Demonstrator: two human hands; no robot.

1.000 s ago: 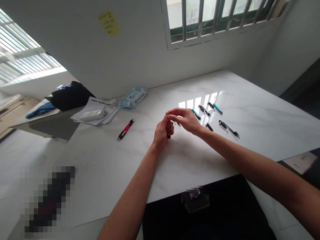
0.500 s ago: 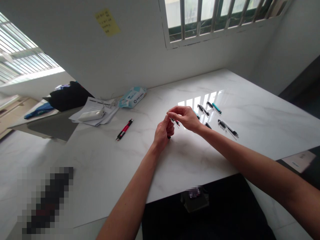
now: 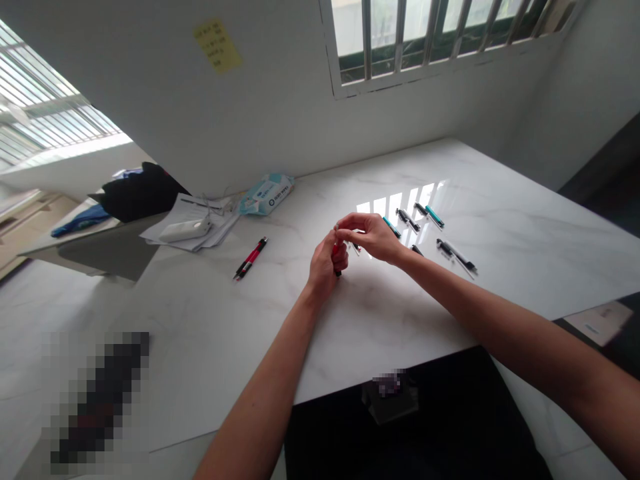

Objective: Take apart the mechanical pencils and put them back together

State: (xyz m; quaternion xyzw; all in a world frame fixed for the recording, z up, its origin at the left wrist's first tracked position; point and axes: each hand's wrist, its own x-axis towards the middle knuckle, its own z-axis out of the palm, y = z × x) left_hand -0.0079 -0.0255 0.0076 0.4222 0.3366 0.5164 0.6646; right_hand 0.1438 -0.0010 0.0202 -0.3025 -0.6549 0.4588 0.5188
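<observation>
The left hand (image 3: 326,268) grips a red-and-black pen (image 3: 337,252) upright in closed fingers, and the right hand (image 3: 373,238) pinches its upper end, just above the white marble worktop (image 3: 380,320). A similar red pen (image 3: 251,258) lies left; black and teal pens (image 3: 434,216) lie far right.
</observation>
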